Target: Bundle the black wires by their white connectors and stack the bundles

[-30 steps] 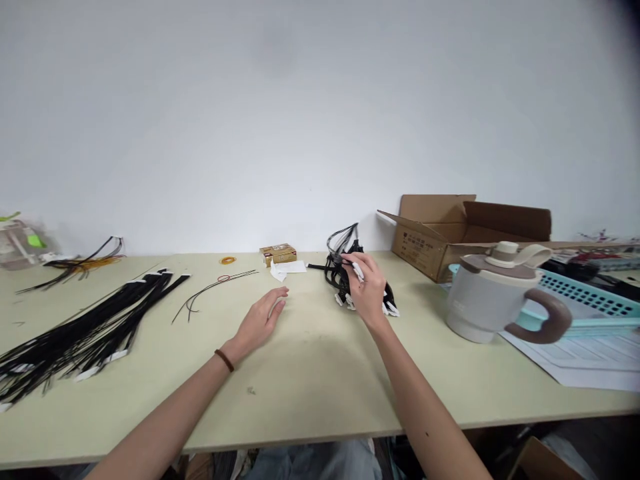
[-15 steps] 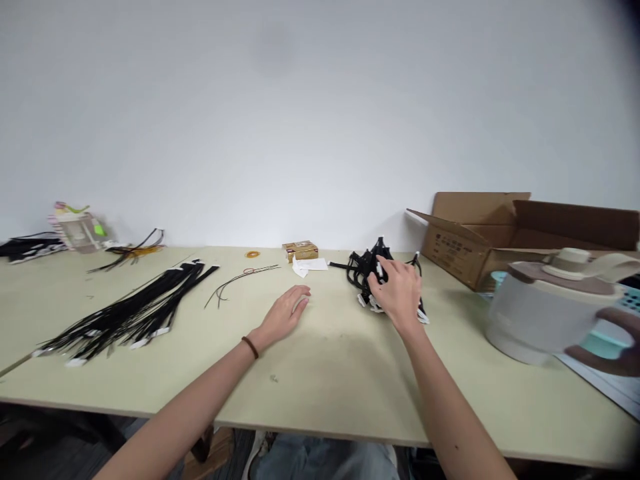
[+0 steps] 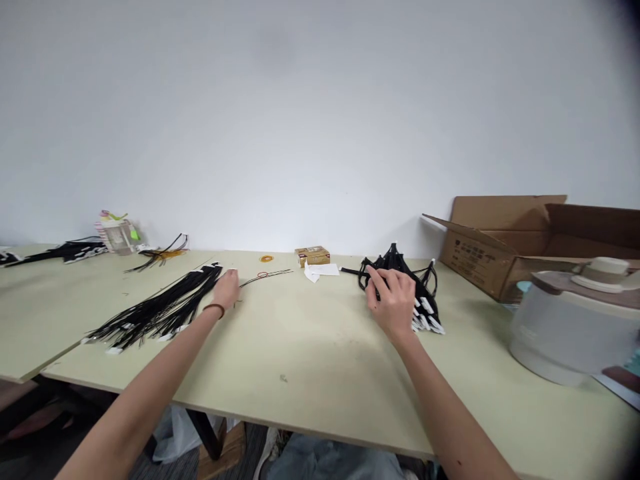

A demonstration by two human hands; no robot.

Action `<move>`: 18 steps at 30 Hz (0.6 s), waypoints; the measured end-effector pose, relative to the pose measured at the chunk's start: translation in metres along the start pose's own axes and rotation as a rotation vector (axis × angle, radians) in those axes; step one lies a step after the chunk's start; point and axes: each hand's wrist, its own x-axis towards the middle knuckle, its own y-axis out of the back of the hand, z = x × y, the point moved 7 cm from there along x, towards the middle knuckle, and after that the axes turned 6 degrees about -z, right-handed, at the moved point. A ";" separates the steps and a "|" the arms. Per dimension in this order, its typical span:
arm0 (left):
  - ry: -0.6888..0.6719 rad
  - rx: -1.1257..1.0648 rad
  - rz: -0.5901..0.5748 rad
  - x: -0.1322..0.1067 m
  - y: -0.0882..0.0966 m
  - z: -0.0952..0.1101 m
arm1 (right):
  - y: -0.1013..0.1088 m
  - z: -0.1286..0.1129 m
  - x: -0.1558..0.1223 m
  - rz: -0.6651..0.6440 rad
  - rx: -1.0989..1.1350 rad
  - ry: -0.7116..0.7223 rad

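On the left of the table lies a fan of flat black cables (image 3: pixel 165 303) with white connectors at their ends. My left hand (image 3: pixel 227 289) is at the far end of the nearest cable, fingers bunched around it; a white tip shows just past them. To the right, a heaped bundle of black cables (image 3: pixel 393 257) has white connectors clustered at its near side. My right hand (image 3: pixel 393 300) rests on this bundle, fingers loosely spread and bent, covering part of it.
A small gold-brown box (image 3: pixel 313 255) and white paper (image 3: pixel 323 269) lie near the wall, beside a yellow ring (image 3: pixel 267 259). Loose thin wires (image 3: pixel 265 275) lie right of my left hand. An open cardboard box (image 3: pixel 480 260) and a large jug (image 3: pixel 570 327) occupy the right.
My left hand has moved left from the middle of the table to the fanned cables and closed on one end. My right hand stays at the bundle. The view has turned slightly left.
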 end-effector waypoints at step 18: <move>0.172 0.255 -0.041 -0.004 0.047 -0.102 | -0.021 -0.028 -0.003 -0.217 0.136 0.185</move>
